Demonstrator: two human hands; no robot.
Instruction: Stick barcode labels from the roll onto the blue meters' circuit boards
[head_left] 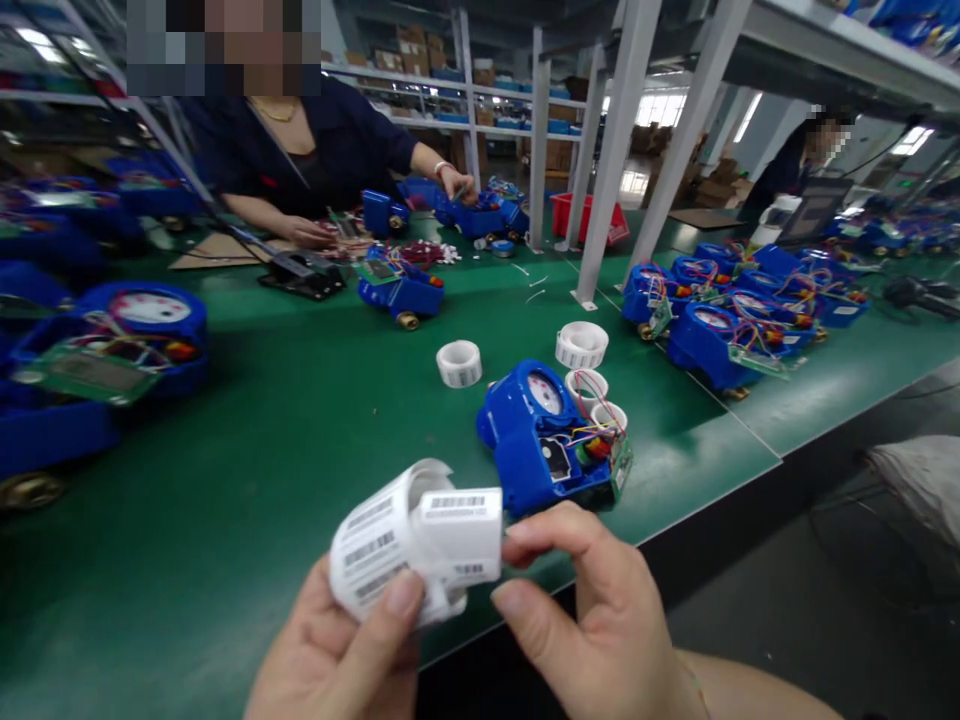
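Note:
My left hand (352, 640) is closed around a roll of white barcode labels (367, 545), tilted above the front edge of the table. A loose end of the label strip (463, 535) sticks out from the roll to the right. At that end, my right hand (600, 610) has its thumb and index finger apart; the index fingertip is at the strip's edge, and whether it touches is unclear. Just beyond stands a blue water meter (517, 440) with its housing open, showing wires and a green circuit board (621, 468).
Several smaller label rolls (459, 364) lie on the green table (300, 440). More blue meters (720, 345) crowd the right, and others (150, 330) the left. Grey metal posts (615, 150) rise from the table. Opposite, a co-worker (315, 150) handles parts; a red bin (600, 220) stands behind.

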